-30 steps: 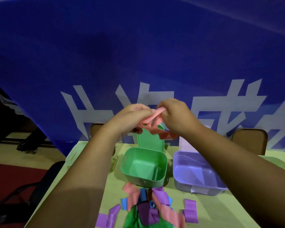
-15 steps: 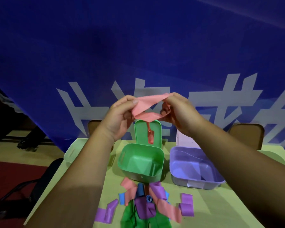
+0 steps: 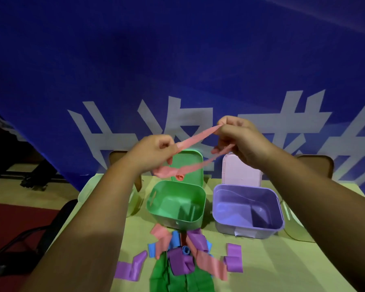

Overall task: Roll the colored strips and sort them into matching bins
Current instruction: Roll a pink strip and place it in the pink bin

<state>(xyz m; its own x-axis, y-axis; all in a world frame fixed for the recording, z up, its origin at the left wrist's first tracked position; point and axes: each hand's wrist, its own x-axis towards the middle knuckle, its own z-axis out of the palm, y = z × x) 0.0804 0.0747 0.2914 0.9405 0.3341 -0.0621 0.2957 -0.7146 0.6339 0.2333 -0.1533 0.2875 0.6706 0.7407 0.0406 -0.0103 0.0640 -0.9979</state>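
Observation:
A long pink strip stretches in the air between my hands, above the bins. My left hand pinches its lower part, and a loose loop with a curled end hangs below that hand. My right hand pinches the upper end, higher and to the right. Below stand an open green bin and an open purple bin, both on the yellow-green table. A heap of pink, purple, blue and green strips lies in front of the bins.
Each bin's lid stands upright behind it, green lid and pale pink lid. A pale bin shows at the table's left edge behind my forearm. Brown chair backs and a blue banner stand beyond the table.
My hands have drawn apart, the right one going up and to the right, and the pink strip has been pulled out long between them.

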